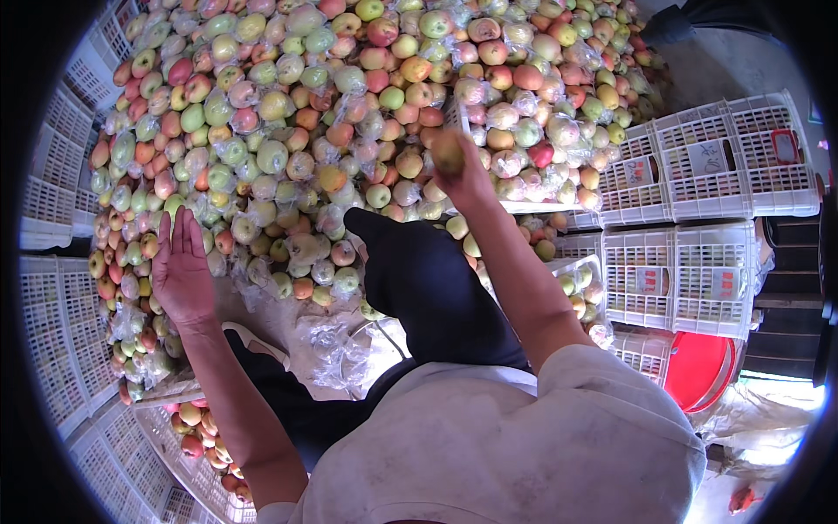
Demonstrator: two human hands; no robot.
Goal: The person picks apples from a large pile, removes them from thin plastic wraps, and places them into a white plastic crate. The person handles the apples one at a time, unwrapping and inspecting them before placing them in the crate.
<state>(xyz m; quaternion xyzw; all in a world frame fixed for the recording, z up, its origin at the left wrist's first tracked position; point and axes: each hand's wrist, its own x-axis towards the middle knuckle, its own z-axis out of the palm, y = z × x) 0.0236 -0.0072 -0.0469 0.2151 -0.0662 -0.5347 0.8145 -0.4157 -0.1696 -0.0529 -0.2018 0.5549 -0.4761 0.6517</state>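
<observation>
An apple, yellowish and slightly blurred, is held in my right hand above the near corner of a white plastic crate. Many apples in that crate are wrapped in clear plastic film. My left hand is empty, palm up with the fingers stretched out, over the left side of a large apple heap. Red, yellow and green apples make up the heap, some bare and some in film. How far the left hand is above the apples, I cannot tell.
White plastic crates are stacked at the right, others along the left. A crate of apples stands by my left forearm. Loose plastic film lies near my feet. A red round container is at the right. Dark cloth shows top right.
</observation>
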